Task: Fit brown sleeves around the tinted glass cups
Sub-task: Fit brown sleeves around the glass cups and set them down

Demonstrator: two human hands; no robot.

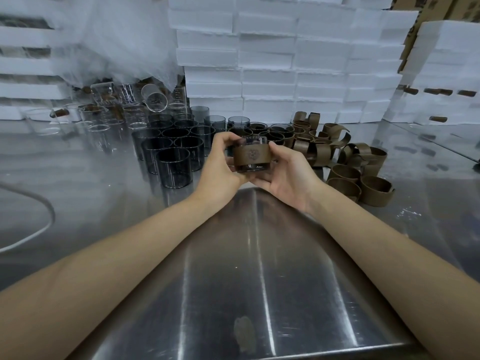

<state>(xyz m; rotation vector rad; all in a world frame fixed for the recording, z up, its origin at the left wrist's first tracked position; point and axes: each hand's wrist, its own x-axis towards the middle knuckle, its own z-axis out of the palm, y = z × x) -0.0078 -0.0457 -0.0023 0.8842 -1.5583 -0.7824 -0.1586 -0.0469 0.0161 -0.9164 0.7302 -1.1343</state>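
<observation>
Both hands hold one tinted glass cup [251, 167] above the steel table, a brown sleeve [251, 155] wrapped around its middle with an embossed mark facing me. My left hand [220, 165] grips the cup's left side, fingers curled over the rim. My right hand [285, 175] cups its right side and base. Several bare tinted cups [174, 167] stand in a cluster just left of my hands. A pile of loose brown sleeves [358, 175] lies to the right. Several sleeved cups [279, 135] stand behind my hands.
The steel table [259, 268] stretches toward me. Clear glass beakers [104, 118] stand at the back left under a plastic sheet. Stacked white foam boxes [272, 61] wall off the back. A pale cable [39, 229] curves over the table at the left.
</observation>
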